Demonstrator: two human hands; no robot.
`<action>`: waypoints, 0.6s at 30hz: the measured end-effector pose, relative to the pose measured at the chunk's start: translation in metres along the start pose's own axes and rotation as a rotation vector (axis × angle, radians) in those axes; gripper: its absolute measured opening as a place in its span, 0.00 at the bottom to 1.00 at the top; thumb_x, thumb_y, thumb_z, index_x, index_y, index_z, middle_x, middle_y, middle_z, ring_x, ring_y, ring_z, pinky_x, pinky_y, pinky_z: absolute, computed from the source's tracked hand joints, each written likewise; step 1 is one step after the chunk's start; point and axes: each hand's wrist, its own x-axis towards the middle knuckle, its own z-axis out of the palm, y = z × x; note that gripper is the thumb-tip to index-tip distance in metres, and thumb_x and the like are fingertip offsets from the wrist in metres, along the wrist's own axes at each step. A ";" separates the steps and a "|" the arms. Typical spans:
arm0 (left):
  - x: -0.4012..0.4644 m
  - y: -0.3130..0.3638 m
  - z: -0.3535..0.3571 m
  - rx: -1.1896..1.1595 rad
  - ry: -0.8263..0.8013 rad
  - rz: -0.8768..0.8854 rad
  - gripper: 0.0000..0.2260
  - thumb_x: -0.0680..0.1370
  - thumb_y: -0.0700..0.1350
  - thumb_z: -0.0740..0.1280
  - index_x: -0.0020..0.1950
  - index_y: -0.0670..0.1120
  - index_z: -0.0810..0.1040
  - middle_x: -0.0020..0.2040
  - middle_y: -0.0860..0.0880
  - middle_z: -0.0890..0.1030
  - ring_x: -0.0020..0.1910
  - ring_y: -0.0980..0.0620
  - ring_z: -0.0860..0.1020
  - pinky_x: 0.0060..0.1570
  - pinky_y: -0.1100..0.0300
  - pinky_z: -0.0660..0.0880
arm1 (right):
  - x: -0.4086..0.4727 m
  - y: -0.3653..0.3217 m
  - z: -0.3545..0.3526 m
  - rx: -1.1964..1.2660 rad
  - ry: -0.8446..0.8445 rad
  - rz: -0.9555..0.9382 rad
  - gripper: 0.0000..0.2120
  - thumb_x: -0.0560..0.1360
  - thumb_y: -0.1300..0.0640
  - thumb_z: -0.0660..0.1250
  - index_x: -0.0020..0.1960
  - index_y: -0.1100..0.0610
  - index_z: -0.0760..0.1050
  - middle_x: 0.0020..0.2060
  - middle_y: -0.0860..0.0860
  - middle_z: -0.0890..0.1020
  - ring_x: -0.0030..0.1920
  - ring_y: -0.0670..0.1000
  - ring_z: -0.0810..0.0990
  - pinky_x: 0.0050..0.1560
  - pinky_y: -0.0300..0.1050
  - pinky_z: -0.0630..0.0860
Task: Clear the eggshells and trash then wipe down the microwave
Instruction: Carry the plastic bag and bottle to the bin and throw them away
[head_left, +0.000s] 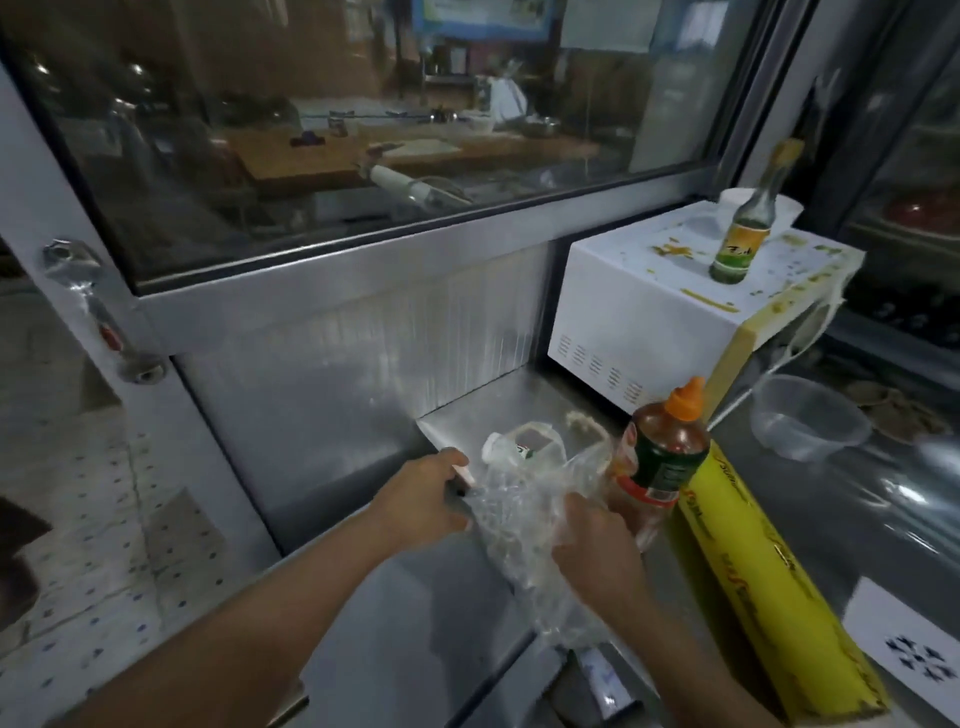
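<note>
I see the microwave (649, 306) standing at the far right end of the surface (395, 597), against the back wall below the window (363, 130). On its top sits a bottle (740, 241), with a cup (735, 200) just behind it. Before the microwave, a larger bottle (662, 457) stands near the surface's right edge, with a long box (769, 582) just to its right running toward the near edge. The plastic bag (524, 514) lies left of that bottle, between my left hand (423, 501) and right hand (597, 551). A bowl (805, 421) sits right of the box, beyond the surface.
</note>
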 end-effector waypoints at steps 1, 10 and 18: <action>0.012 -0.007 -0.002 -0.015 -0.028 0.024 0.29 0.68 0.43 0.74 0.66 0.49 0.68 0.58 0.50 0.77 0.48 0.55 0.74 0.44 0.66 0.70 | 0.001 -0.004 0.002 -0.003 0.007 0.047 0.08 0.69 0.64 0.61 0.46 0.54 0.69 0.43 0.52 0.78 0.43 0.53 0.78 0.38 0.44 0.74; 0.094 -0.045 -0.014 -0.039 -0.217 0.258 0.27 0.66 0.44 0.75 0.62 0.50 0.70 0.58 0.49 0.76 0.53 0.50 0.77 0.50 0.54 0.77 | -0.012 -0.047 0.029 0.023 0.157 0.442 0.07 0.66 0.65 0.65 0.42 0.57 0.72 0.41 0.53 0.79 0.40 0.54 0.77 0.35 0.42 0.71; 0.122 -0.032 0.002 0.031 -0.312 0.365 0.30 0.67 0.45 0.75 0.67 0.49 0.69 0.62 0.48 0.75 0.58 0.49 0.75 0.55 0.57 0.73 | -0.040 -0.053 0.036 0.043 0.228 0.639 0.08 0.67 0.64 0.65 0.45 0.56 0.73 0.41 0.53 0.80 0.42 0.55 0.79 0.34 0.41 0.67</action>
